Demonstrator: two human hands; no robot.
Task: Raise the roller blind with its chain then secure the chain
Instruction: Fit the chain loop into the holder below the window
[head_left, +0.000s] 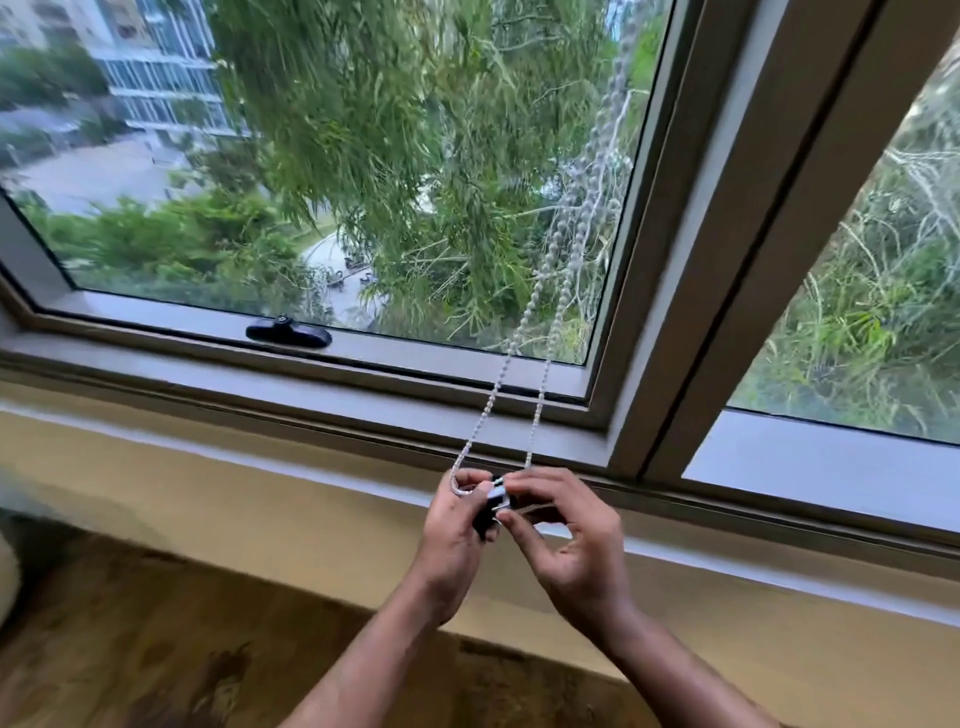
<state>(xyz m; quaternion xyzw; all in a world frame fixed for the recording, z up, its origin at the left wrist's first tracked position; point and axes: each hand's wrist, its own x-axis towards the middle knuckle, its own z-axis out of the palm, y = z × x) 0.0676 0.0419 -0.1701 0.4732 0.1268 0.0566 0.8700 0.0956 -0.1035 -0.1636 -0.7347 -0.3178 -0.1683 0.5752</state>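
A white beaded blind chain (560, 291) hangs in two strands from the upper right, across the window glass, down to my hands. My left hand (457, 525) grips the bottom loop of the chain, with beads showing over its fingers. Between both hands sits a small black binder clip (493, 506) with silver handles. My right hand (566, 530) pinches the clip's handles with thumb and fingertips. The roller blind itself is out of view above.
A black window handle (289, 332) lies on the lower grey window frame (363, 374). A thick vertical frame post (727, 234) separates two panes. Below runs a beige sill wall (208, 493), then a brown patterned surface (156, 649).
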